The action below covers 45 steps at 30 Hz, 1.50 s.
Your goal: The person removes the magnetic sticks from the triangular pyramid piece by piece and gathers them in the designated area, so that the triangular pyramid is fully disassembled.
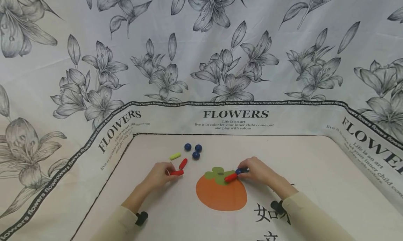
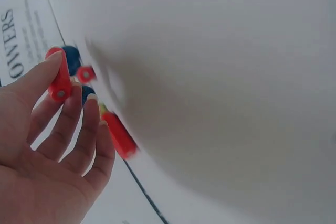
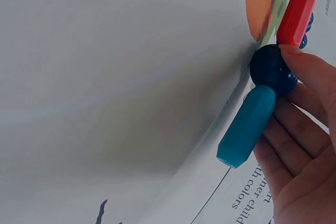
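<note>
My left hand (image 1: 160, 174) pinches a red magnetic rod (image 2: 60, 74) between thumb and fingers; a small grey disc shows at its end. Just beyond its fingertips in the left wrist view are another red rod's end (image 2: 85, 74) and a blurred red rod (image 2: 121, 136). My right hand (image 1: 258, 170) grips a dark blue ball (image 3: 270, 69) between thumb and fingers. A red rod (image 3: 296, 17) joins the ball on one side, a teal rod (image 3: 247, 127) on the other. In the head view, this red rod (image 1: 231, 177) lies over the printed persimmon's leaves.
Three dark blue balls (image 1: 196, 155) sit together toward the table's far side. Near them lie a yellow-green rod (image 1: 175, 156) and a loose red rod (image 1: 183, 163). An orange persimmon print (image 1: 221, 195) marks the pale tabletop (image 1: 170, 213). Flower-patterned cloth (image 1: 176, 118) rises behind.
</note>
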Each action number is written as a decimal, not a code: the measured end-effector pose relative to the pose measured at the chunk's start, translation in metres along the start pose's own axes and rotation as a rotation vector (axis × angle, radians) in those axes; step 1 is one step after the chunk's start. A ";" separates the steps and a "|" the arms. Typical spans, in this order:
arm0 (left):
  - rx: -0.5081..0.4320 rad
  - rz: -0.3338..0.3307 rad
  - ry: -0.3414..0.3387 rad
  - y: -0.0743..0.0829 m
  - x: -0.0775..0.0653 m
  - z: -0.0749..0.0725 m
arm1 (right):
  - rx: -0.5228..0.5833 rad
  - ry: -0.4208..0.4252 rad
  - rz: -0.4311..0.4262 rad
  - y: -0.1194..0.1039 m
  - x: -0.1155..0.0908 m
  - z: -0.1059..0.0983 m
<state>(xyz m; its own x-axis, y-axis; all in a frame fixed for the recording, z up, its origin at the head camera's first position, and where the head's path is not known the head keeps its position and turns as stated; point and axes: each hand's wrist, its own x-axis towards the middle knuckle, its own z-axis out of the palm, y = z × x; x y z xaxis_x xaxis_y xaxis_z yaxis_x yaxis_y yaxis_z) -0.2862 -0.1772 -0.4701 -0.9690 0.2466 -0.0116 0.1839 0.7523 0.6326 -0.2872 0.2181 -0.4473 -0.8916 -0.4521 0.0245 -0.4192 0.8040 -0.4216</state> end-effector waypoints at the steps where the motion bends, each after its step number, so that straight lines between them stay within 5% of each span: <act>1: 0.000 -0.016 0.004 -0.005 -0.002 -0.003 | -0.004 -0.001 0.001 0.000 0.000 0.000; 10: -0.003 -0.086 0.033 -0.042 -0.009 -0.023 | -0.003 -0.002 -0.007 0.001 -0.001 0.001; 20: 0.005 -0.098 0.006 -0.051 -0.009 -0.028 | 0.013 -0.022 -0.032 0.003 -0.001 0.001; 24: 0.075 -0.106 0.026 -0.048 -0.012 -0.030 | 0.037 -0.047 -0.037 0.003 -0.002 -0.002; 30: 0.260 0.009 0.154 -0.019 -0.020 -0.026 | 0.057 -0.084 -0.043 0.006 -0.004 -0.005; 34: 0.281 0.083 0.185 0.009 -0.020 -0.017 | 0.069 -0.089 -0.061 0.007 -0.004 -0.007; 38: 0.232 0.129 0.121 0.035 -0.015 0.000 | 0.083 -0.097 -0.079 0.006 -0.005 -0.007; 45: 0.122 0.151 -0.104 0.080 0.005 0.038 | 0.137 -0.111 -0.089 0.005 -0.007 -0.010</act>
<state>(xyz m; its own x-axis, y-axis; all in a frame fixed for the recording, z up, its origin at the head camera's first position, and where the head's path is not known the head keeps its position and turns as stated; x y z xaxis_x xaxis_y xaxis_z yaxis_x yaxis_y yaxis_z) -0.2697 -0.0924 -0.4491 -0.9077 0.4194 -0.0075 0.3508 0.7687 0.5348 -0.2851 0.2291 -0.4411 -0.8246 -0.5650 -0.0291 -0.4618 0.7020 -0.5422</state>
